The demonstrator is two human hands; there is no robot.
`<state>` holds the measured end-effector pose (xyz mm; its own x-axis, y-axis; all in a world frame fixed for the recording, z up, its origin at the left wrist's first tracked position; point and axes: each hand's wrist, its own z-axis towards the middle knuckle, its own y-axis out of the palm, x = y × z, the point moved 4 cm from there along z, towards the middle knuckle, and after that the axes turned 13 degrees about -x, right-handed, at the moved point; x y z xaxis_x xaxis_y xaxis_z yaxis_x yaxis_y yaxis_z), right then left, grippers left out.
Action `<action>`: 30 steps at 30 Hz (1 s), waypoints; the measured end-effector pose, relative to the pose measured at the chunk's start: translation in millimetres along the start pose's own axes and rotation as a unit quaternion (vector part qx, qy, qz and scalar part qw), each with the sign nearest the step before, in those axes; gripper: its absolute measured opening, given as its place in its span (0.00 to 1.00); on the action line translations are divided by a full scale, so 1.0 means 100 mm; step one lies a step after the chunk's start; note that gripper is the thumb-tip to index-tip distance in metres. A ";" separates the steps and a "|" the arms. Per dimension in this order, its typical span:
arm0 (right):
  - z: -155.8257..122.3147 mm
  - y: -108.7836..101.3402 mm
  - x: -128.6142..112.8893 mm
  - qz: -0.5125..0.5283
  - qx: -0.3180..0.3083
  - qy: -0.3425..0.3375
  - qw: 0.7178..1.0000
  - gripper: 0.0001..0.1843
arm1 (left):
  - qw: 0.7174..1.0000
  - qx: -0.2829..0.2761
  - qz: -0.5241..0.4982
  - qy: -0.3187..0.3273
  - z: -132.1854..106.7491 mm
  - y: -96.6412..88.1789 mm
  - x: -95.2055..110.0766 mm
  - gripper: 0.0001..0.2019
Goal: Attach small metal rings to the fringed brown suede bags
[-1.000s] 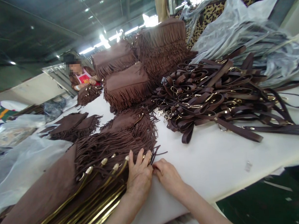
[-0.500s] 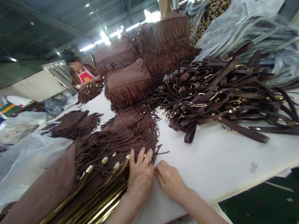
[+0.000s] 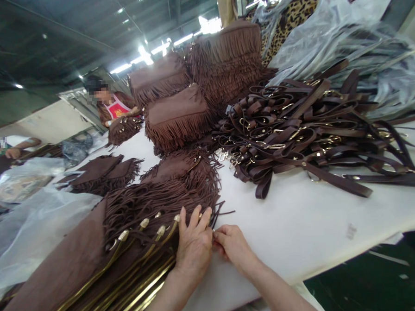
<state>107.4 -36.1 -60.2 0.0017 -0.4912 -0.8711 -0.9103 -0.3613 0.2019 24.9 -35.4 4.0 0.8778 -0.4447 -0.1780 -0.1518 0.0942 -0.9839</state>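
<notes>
Brown fringed bags (image 3: 69, 246) with gold zips (image 3: 148, 298) and pale metal zip ends lie stacked at the lower left. Over the right end of the stack rests my left hand (image 3: 194, 242), three fingers stretched across the fringe and the forefinger side bent down at the bag's edge. My right hand (image 3: 233, 247) meets it there, thumb and forefinger pinched together. A small shiny spot shows between the two hands, but the fingers cover most of what is pinched.
Dark brown straps (image 3: 296, 132) with gold clips lie heaped on the white table (image 3: 294, 225) at right. Finished-looking fringed bags (image 3: 177, 110) are piled behind. Plastic sheeting (image 3: 40, 229) lies left. A person (image 3: 116, 104) in a red apron works at the far side, another at far left.
My right hand has turned slightly, its fingers curling closer against my left hand. My left hand stays put. At far left the other person's arm has moved into view.
</notes>
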 end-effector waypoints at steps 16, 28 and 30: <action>-0.01 -0.06 -0.02 -0.015 0.048 -0.060 0.997 0.08 | 0.999 0.002 -0.033 0.001 -0.01 -0.08 -0.03 0.12; 0.00 0.02 0.03 0.074 -0.021 -0.080 0.994 0.08 | 0.999 0.012 -0.047 0.000 0.00 -0.05 -0.06 0.11; 0.01 0.03 0.04 0.067 -0.012 -0.076 0.995 0.07 | 0.999 0.012 -0.046 0.006 0.00 -0.05 -0.06 0.11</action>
<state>103.9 -38.3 -64.1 -0.1833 -0.4109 -0.8931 -0.8879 -0.3208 0.3298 20.4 -33.3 9.7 0.8821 -0.4630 -0.0867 -0.0593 0.0734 -0.9955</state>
